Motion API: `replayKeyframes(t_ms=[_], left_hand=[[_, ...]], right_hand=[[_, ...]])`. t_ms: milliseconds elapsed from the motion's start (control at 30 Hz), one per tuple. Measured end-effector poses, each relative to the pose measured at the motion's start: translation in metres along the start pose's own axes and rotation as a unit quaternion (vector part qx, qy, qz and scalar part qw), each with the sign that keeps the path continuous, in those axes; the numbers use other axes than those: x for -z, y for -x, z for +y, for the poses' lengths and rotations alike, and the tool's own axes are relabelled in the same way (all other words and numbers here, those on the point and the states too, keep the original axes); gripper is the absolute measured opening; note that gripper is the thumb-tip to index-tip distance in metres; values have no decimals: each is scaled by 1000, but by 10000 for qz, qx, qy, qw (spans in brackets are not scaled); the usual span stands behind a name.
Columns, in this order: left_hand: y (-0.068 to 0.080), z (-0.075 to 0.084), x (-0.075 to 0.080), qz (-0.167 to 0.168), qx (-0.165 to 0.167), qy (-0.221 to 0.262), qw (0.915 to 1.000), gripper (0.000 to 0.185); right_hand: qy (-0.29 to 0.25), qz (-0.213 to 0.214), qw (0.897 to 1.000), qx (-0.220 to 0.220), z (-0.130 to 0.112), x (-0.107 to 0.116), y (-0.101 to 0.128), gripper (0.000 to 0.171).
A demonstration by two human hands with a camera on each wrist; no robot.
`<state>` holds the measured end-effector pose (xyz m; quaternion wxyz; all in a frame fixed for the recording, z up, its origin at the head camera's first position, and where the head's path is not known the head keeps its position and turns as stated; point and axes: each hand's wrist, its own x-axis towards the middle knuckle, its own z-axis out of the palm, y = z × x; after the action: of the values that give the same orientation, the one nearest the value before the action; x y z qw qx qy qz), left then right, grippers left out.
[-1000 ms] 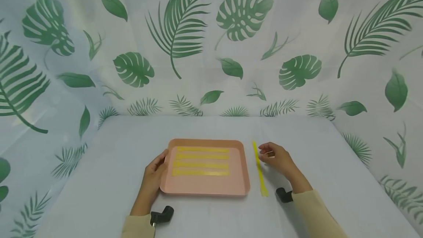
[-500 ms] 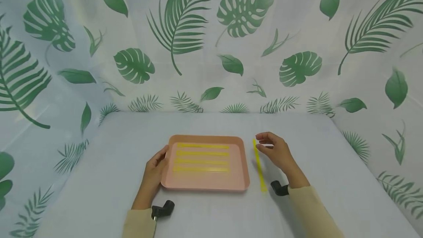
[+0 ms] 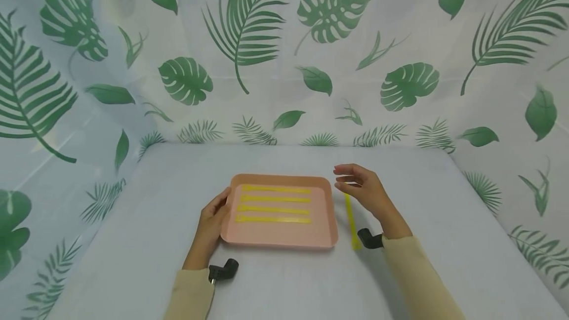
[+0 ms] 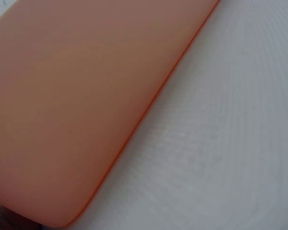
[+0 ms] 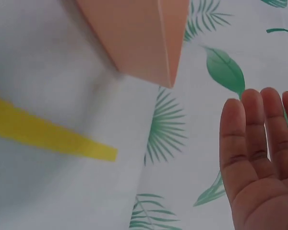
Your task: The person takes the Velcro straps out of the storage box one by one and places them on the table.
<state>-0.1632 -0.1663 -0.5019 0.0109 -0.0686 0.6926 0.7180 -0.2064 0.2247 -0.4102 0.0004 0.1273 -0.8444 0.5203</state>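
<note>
backdrop: leafy green-and-white curtain (image 3: 284, 53) hung all around the back and sides, pretty much boxing the whole setup in.

surface: plain white surface (image 3: 133, 241), everything sits on it, and the curtain meets it along the far edge.

tray: salmon-pink rectangular tray (image 3: 279, 235) lying flat near the middle, long side facing the person. The left wrist view is basically just a blurry close-up of its outer wall against the surface.

strips in tray: four yellow strips (image 3: 273, 208) inside, laid side by side in a neat stack of rows, running left to right, all about the same length.

loose strip: one more yellow strip (image 3: 351, 221) out on the surface just beside the tray's right edge, running front to back. Nothing is touching it. In the right wrist view its end lies flat, near a corner of the tray.

left hand: left hand (image 3: 212, 226) is at the tray's left edge, fingers curled around the rim, so it's got hold of the tray.

right hand: right hand (image 3: 364, 189) is raised a bit above the far end of the loose strip, close to the tray's far right corner. Fingers are straight and loosely spread, holding nothing. The right wrist view shows the open palm clearly.

sleeves: beige sleeves on both arms, with a small black wrist mount (image 3: 222, 270) on each.
</note>
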Motion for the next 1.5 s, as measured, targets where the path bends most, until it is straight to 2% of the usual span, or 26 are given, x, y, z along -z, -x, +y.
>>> replayKeyframes(t_ms=[367,667,833,1100,1333,1500], left_hand=[[-3,5,-5,15,-59,-12,10000,51],[-4,4,-1,52,-55,-91,9999,51],[-4,3,1,63,-46,-61,10000,50],[0,4,1,85,-17,-79,9999,50],[-1,2,0,90,-20,-46,9999,50],[-2,2,-2,113,21,-70,9999,51]], right_hand=[[-462,-750,9959,197,-14,-12,-18,38],[-919,-1687,9813,130,-25,-36,-37,42],[-1073,-2072,9724,14,-28,-51,-43,43],[-836,-2539,9635,173,-27,-75,-52,37],[-426,-2765,9599,-166,-26,-86,-53,38],[-282,-2907,9562,-185,-22,-91,-52,34]])
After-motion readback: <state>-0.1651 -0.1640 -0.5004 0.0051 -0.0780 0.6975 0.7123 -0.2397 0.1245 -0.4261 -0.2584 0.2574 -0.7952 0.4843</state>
